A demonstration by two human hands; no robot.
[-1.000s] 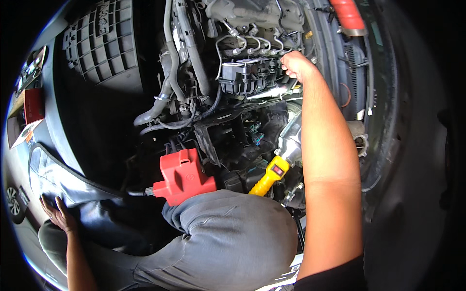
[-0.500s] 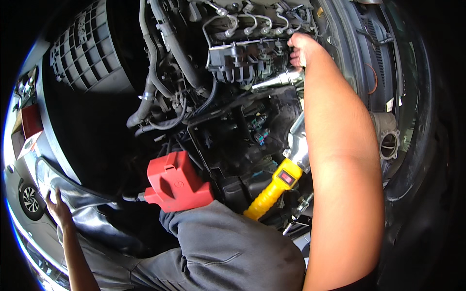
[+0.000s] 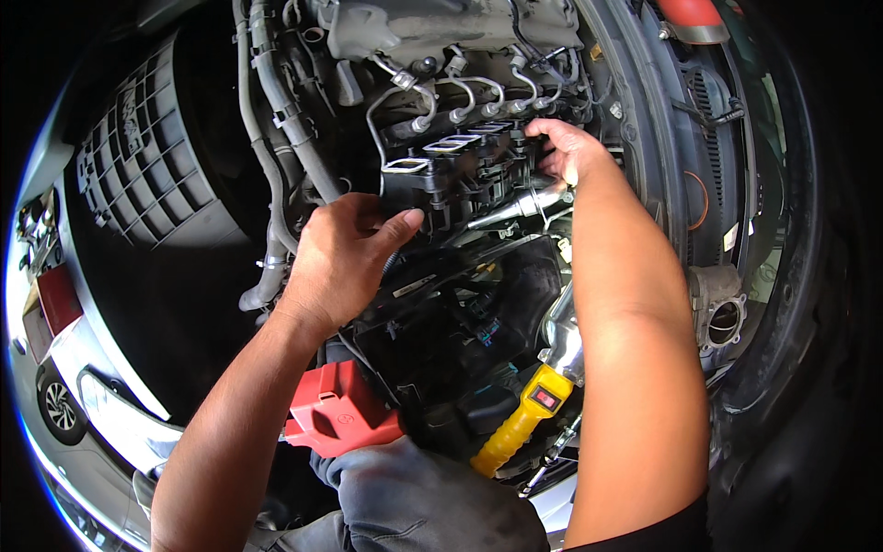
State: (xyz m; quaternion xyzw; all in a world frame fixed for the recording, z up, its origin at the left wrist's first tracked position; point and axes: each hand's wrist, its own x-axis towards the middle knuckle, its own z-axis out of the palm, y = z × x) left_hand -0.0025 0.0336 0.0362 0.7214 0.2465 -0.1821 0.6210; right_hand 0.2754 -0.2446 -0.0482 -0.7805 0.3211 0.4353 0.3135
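A black plastic intake manifold [image 3: 416,184] with several pale-rimmed rectangular ports along its top sits at the engine's near side. My left hand [image 3: 342,247] grips its left end, with the thumb on the near face and the other fingers mostly hidden behind. At the opposite end, my right hand [image 3: 568,155] has its fingers curled around the manifold's edge. Just below that hand, a silver metal tube [image 3: 522,207] slants across the near side. Several bent metal pipes [image 3: 478,90] run along the engine behind the manifold.
A work lamp with a yellow handle [image 3: 521,425] lies below, near my right forearm. Next to my leg is a red plastic cover [image 3: 345,409]. Grey hoses [image 3: 267,120] run down the left. A round metal throttle body [image 3: 722,319] rests at the right edge.
My left hand has come from the far left onto the manifold's left end. The manifold now shows its top ports, and the view has shifted. My right hand stays at its right end.
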